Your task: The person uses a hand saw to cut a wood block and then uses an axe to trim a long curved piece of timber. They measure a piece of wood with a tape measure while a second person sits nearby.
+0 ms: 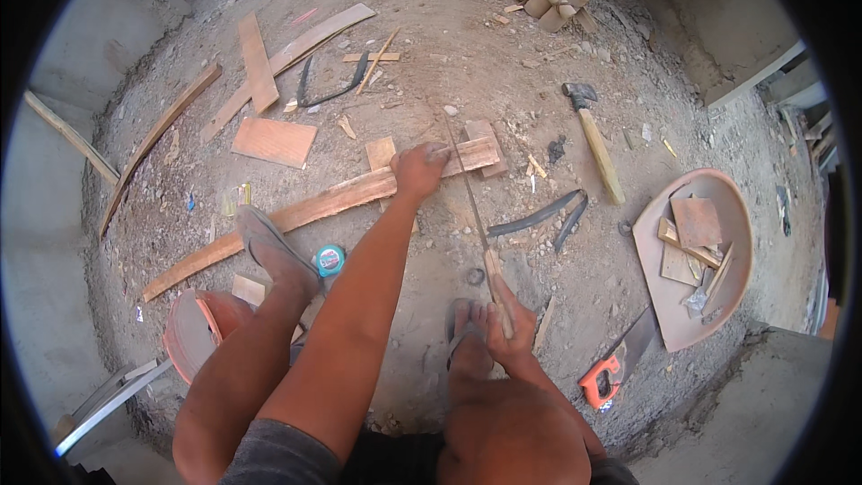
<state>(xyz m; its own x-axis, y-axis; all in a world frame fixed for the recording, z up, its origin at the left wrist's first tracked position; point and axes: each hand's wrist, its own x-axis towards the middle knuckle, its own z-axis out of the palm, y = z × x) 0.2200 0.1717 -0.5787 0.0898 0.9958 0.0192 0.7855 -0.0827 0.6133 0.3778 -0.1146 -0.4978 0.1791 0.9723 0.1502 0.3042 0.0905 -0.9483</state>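
A long, rough wooden plank [332, 200] runs slantwise over the ground, its right end resting on a small wood block [486, 136]. My left hand [419, 171] grips the plank from above near that end. In my right hand [512, 328], fingers wrapped round it, is the wooden handle [495, 283] of a tool with a long, thin blade [473, 202]. The blade lies across the plank, just right of my left hand. It shows edge-on, so I cannot tell whether it is a saw or a machete. My left foot [278, 247] is by the plank's near edge.
A teal tape measure [329, 260] lies beside my left foot. To the right are a hammer [594, 139], an orange-handled handsaw [620, 361] and a cut-open tub [669, 305] holding wood scraps. Boards [274, 141] and black strips [539, 214] litter the dirt. Concrete walls [54, 189] flank the ground.
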